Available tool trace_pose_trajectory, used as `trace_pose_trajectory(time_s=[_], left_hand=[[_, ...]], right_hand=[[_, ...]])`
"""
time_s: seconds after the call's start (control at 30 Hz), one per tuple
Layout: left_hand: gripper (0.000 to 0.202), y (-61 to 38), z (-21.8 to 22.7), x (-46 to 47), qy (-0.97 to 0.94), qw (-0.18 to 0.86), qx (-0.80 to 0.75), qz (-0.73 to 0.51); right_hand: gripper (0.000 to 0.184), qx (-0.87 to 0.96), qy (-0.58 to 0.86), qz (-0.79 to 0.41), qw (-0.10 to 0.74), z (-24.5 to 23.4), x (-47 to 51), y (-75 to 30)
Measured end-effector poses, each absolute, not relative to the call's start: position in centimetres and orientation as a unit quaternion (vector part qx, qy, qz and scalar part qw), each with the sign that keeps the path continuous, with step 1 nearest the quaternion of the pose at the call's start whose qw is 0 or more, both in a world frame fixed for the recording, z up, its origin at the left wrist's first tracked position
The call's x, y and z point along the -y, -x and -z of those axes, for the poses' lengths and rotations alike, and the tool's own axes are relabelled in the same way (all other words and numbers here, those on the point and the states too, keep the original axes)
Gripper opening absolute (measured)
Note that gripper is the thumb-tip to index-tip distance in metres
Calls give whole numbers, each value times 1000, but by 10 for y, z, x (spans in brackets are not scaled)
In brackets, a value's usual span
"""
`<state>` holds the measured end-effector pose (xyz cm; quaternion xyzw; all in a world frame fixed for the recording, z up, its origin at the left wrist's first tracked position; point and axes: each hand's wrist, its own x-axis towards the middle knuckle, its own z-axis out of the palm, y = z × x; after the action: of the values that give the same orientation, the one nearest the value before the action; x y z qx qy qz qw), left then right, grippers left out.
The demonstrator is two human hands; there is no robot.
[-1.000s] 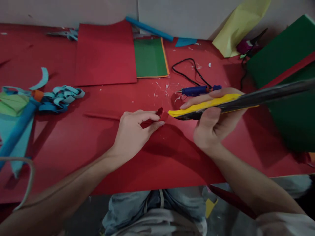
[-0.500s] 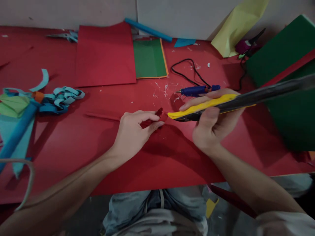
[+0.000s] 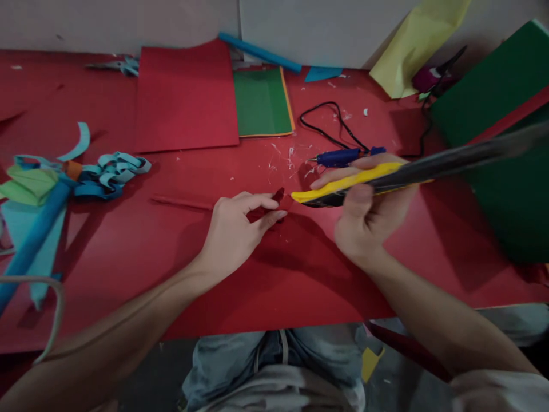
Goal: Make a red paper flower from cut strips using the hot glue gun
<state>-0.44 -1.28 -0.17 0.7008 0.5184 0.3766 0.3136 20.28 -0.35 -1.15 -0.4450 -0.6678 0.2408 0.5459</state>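
1. Head view, left arm: the left forearm point(image 3: 128, 320) slants up from the lower left corner, and the left hand point(image 3: 234, 229) is low over the red table point(image 3: 141, 257), its back facing up and its wrist nearly straight.
2. Head view, left grip: thumb and index finger reach to the right and nearly meet, pinching a small, dark red paper piece point(image 3: 280, 195). A slim red stick point(image 3: 182, 201) runs leftward from beneath this hand; whether the two are joined cannot be told.
3. Head view, right arm: the right forearm point(image 3: 446, 309) rises from the lower right, angled inward, to the right hand point(image 3: 364, 229), level with the left one and just beside it.
4. Head view, right grip: the hand is closed around a yellow-and-black tool point(image 3: 369, 173), thumb along the near side, fingers along the far side. The yellow tip points left, close to the paper piece; contact cannot be told. The tool's dark far end blurs toward the right edge.
5. Head view, around them: a blue pen-like tool point(image 3: 338, 157) lies just beyond the right fingers.
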Motion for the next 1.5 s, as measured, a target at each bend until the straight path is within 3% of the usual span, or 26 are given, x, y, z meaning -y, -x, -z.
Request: trace_pose_trajectory(time_s=[0.2,0.37,0.5,0.57,0.67,0.83,0.93,1.07,1.17,1.27,1.43,1.5], left_hand=[[9,5,3,12,-704,309,-516,-378],[11,8,6,6,-683,297,-529,-407],[17,10,10,0,-665,286,-541,-427],[18,10,10,-1,-662,280,-540,-438],[16,8,6,1,-662,267,-537,-449],[13,5,0,6,-664,257,-525,-466],[13,5,-1,7,-667,266,-510,-473],[22,5,-1,5,-687,218,-487,-493],[28,5,0,4,-697,196,-463,-511],[27,5,3,4,-696,187,-441,-535],[21,2,5,8,-698,199,-411,-551],[30,0,3,10,-674,237,-411,-566]], right_hand=[[24,690,421,-192,557,8,-1,-202],[30,638,437,-120,623,-22,-15,-226],[34,699,533,-89,469,-49,-13,-263],[38,748,595,-7,295,-51,-5,-275],[47,767,617,124,125,-39,11,-280],[43,811,572,107,63,-16,29,-284],[43,812,563,78,131,-21,31,-280],[35,773,521,-112,346,-35,27,-242],[32,712,466,-323,414,-36,20,-202],[38,604,446,-454,480,-28,13,-177],[39,483,424,-567,516,-14,9,-173],[42,457,427,-564,539,-9,8,-177]])
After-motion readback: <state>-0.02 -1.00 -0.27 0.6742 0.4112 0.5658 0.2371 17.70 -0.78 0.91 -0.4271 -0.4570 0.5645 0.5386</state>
